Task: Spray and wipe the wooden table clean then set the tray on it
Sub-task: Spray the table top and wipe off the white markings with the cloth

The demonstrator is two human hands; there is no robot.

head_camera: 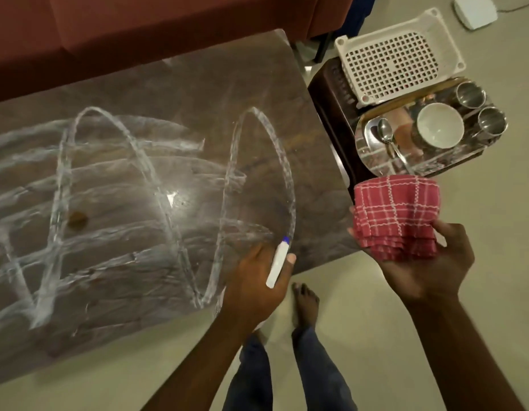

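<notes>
- Head view shows a wooden bench (198, 120) from above, its dark top covered with white foamy loops and streaks of cleaner.
- A small brown spot (77, 218) lies on the left part of the bench, between the white lines.
- The left hand (257, 280) is at the near edge of the bench; its grip is clenched around a white spray bottle (276, 266) with a blue tip, and the tip points at the end of one white loop.
- The right hand (420, 262) is off the right end of the bench, over the floor; its grip is grasping a folded red checked cloth (396, 215) from below.
- The tray (372, 161), shiny metal, is not on the bench; it rests on a low dark stand (331, 93) just beside the right end of the bench.
- On the tray there are a white bowl (439, 126), a spoon (387, 134) and two steel cups (481, 109).
- A white plastic basket (396, 57) sits at the far side of the tray, touching it.
- A bare foot (306, 304) stands on the floor between the two arms.
</notes>
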